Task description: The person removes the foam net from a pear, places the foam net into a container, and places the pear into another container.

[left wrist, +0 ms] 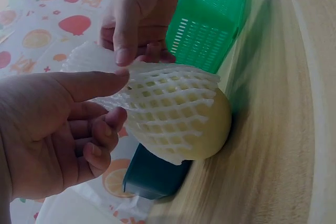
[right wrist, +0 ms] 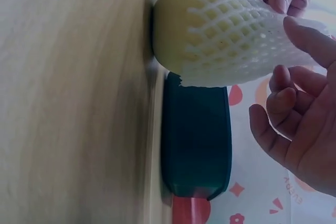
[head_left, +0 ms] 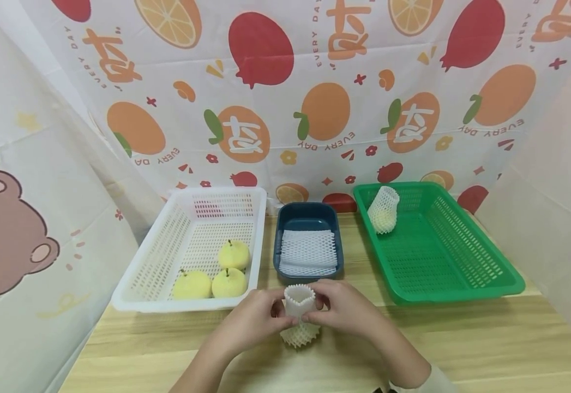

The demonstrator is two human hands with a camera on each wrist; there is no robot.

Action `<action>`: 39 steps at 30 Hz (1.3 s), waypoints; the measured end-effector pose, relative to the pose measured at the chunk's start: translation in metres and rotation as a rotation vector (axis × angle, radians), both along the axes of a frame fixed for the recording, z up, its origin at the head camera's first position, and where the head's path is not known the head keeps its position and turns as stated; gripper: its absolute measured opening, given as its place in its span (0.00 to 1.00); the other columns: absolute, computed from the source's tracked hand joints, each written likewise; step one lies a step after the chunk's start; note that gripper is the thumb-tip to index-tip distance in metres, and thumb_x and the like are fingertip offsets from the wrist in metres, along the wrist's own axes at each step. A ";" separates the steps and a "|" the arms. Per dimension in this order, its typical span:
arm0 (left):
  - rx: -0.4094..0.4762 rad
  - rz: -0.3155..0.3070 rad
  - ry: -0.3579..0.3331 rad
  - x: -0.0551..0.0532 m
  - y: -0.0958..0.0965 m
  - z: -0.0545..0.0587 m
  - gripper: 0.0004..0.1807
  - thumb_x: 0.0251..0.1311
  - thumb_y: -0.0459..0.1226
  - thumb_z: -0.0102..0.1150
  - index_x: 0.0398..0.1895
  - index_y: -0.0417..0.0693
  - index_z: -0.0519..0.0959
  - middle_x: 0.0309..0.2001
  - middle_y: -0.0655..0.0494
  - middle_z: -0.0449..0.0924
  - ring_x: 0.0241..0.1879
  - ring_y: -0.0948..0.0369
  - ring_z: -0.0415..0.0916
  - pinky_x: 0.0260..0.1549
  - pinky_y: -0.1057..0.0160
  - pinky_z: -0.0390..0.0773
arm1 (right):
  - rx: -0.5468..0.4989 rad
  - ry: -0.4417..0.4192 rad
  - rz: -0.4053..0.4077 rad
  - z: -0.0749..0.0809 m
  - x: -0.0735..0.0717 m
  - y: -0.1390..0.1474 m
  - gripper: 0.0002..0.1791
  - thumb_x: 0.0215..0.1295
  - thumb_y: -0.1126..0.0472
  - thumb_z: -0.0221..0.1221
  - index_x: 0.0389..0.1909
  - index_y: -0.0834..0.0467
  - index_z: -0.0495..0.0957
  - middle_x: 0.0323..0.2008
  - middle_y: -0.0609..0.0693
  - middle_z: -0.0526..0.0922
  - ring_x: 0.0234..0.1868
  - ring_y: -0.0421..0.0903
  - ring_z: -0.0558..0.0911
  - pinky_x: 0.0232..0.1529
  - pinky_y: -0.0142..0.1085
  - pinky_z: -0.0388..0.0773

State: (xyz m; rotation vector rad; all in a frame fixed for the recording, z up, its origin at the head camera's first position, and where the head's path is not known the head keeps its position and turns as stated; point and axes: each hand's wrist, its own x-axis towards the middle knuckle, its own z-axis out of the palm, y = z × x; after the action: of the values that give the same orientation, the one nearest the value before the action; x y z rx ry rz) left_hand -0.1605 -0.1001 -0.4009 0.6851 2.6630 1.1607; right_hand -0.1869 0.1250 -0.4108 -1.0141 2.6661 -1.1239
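At the front of the table, a yellow pear [left wrist: 219,129] stands with a white foam net sleeve [head_left: 299,308] drawn over most of it. Its bare lower end shows in both wrist views, right at the tabletop. My left hand [head_left: 259,316] pinches the sleeve's upper part from the left, thumb toward me. From the other side my right hand [head_left: 341,308] pinches the same narrow upper part. Above the pear the sleeve rises as an open, jagged-edged tube.
A white basket [head_left: 140,262] on the left holds three pears [head_left: 233,255]. Behind my hands, a dark blue tray [head_left: 307,210] contains flat foam nets [head_left: 308,252]. The green basket [head_left: 454,256] at right has a net-wrapped pear [head_left: 383,213] in its far left corner.
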 end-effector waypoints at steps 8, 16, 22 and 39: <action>0.023 0.015 0.075 0.000 0.003 -0.001 0.05 0.59 0.41 0.67 0.38 0.55 0.85 0.22 0.70 0.76 0.21 0.73 0.68 0.20 0.69 0.74 | -0.040 0.053 0.007 -0.001 0.001 -0.002 0.07 0.58 0.56 0.69 0.34 0.51 0.82 0.26 0.38 0.77 0.28 0.37 0.74 0.30 0.27 0.74; 0.071 0.032 0.087 0.001 0.004 0.003 0.03 0.60 0.38 0.67 0.36 0.55 0.85 0.24 0.69 0.78 0.22 0.72 0.70 0.22 0.69 0.76 | -0.140 0.053 0.025 0.000 0.003 -0.001 0.08 0.59 0.56 0.69 0.38 0.52 0.84 0.32 0.40 0.83 0.31 0.33 0.76 0.34 0.29 0.78; 0.100 0.055 0.067 0.002 0.004 0.005 0.04 0.60 0.38 0.66 0.37 0.55 0.85 0.26 0.68 0.80 0.23 0.71 0.70 0.22 0.68 0.77 | -0.134 -0.046 0.011 0.003 0.003 -0.001 0.14 0.55 0.56 0.72 0.42 0.51 0.82 0.31 0.39 0.81 0.29 0.33 0.74 0.30 0.28 0.76; 0.036 0.105 0.169 0.000 0.002 0.002 0.12 0.51 0.46 0.74 0.37 0.62 0.81 0.32 0.66 0.73 0.31 0.63 0.70 0.26 0.69 0.72 | -0.140 0.059 -0.027 -0.004 0.000 -0.001 0.08 0.57 0.53 0.70 0.36 0.49 0.84 0.32 0.39 0.77 0.33 0.37 0.75 0.34 0.31 0.79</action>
State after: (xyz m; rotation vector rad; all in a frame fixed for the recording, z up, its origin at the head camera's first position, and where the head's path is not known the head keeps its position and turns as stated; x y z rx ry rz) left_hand -0.1601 -0.0980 -0.3987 0.6850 2.8558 1.2312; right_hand -0.1868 0.1241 -0.4151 -1.0517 2.6864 -1.3235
